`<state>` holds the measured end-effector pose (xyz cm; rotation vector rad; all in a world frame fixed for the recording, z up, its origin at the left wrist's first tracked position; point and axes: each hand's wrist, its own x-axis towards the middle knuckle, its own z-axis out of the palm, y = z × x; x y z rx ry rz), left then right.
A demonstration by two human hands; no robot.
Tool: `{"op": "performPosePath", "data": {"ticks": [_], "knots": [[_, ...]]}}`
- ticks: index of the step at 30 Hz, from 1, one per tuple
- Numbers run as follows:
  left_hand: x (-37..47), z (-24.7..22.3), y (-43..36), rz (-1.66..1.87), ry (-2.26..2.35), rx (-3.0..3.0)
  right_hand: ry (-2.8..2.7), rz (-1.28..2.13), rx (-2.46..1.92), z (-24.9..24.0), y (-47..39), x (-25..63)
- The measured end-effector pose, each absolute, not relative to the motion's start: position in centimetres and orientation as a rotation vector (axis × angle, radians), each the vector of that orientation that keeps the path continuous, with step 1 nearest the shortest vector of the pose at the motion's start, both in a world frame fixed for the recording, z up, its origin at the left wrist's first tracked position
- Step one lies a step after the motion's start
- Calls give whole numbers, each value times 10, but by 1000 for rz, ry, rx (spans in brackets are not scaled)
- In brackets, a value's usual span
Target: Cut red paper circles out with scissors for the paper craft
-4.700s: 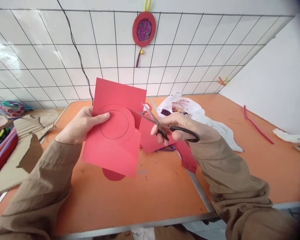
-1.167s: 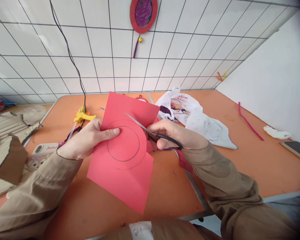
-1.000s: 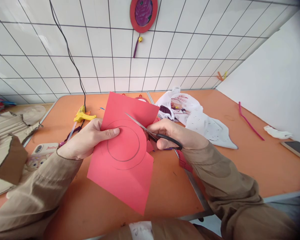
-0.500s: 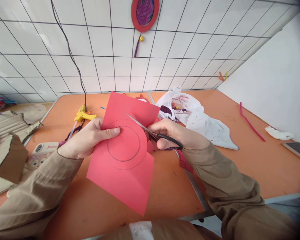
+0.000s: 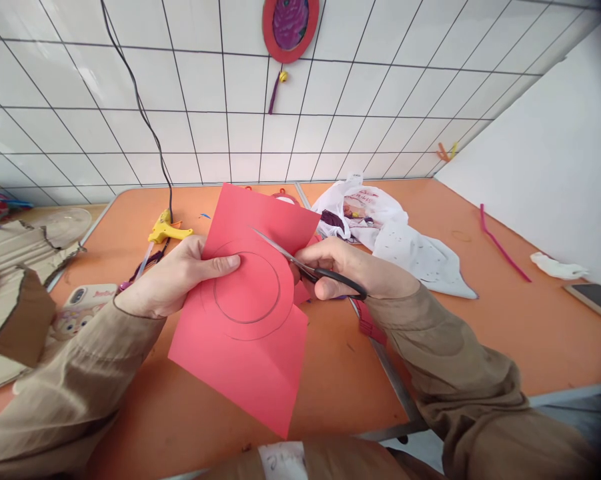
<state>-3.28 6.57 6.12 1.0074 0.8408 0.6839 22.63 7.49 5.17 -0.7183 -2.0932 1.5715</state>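
Note:
A sheet of red paper (image 5: 245, 373) with two drawn circles, one inside the other, is held up above the table. My left hand (image 5: 190, 272) pinches its left side, thumb on top near the inner circle and the fingers hidden behind. Black-handled scissors (image 5: 307, 268) are in my right hand (image 5: 347, 267), with the fingers around the handles. Their blades lie across the paper at the upper right of the outer circle, pointing up and left. Along the right, the paper is cut following the outer line, and a cut flap bends away.
On the orange table (image 5: 480, 340) lie a yellow glue gun (image 5: 165, 230), a phone in a cartoon case (image 5: 87, 300), and a white plastic bag (image 5: 390, 233). Cardboard (image 5: 23, 313) sits at left, a pink strip (image 5: 503, 243) at right. A red-framed ornament (image 5: 290, 30) hangs on the tiled wall.
The lower left corner of the red paper has shifted slightly down and left. Both hands and the scissors stay almost where they were.

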Motion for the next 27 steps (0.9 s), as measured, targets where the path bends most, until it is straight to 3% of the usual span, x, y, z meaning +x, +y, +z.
{"op": "performPosePath", "data": {"ticks": [27], "knots": [[-33,58,68,690,811,985,-1964,1682,-710,54,73,225]]}}
